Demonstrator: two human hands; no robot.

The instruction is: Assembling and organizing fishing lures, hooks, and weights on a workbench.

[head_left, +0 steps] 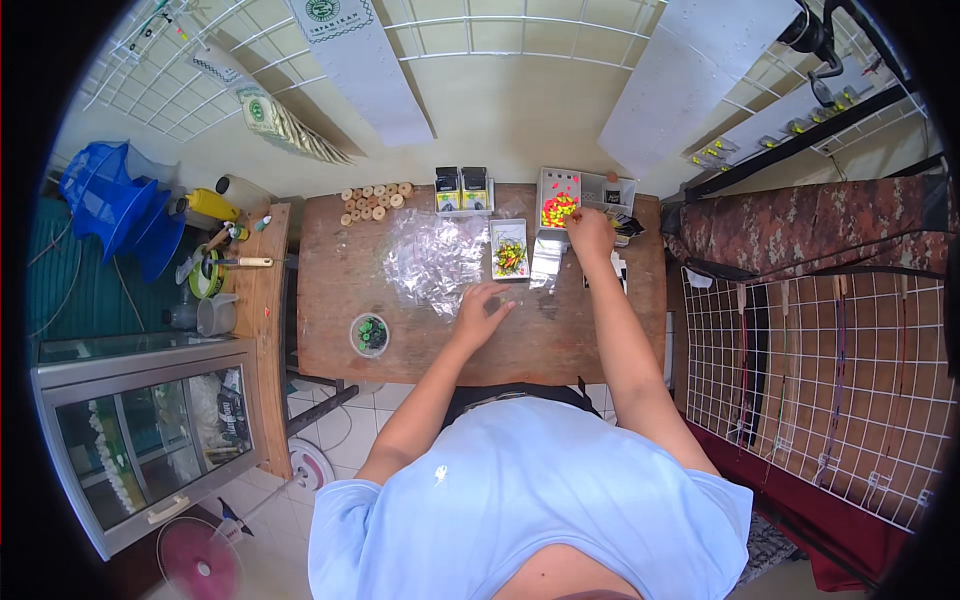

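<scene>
My right hand [590, 234] reaches to the right side of a white box [547, 181] holding a heap of small bright yellow and pink pieces [557, 209]. Its fingers are drawn together at the heap's edge; what they pinch is hidden. My left hand [482, 313] rests low over the table, thumb and forefinger apart. Faint clear film shows by its fingertips, and I cannot tell whether it is held. Just beyond that hand stands a white tray [494, 231] of small yellow, red and dark pieces [511, 258]. Clear plastic bags [430, 255] lie spread to its left.
The wooden table [330, 285] carries wooden spools [375, 202], a box of black packets [461, 188] and a round tub of green and dark pieces [369, 335]. More clear bags [546, 259] lie by the white box. A glass-fronted cabinet [150, 440] stands left.
</scene>
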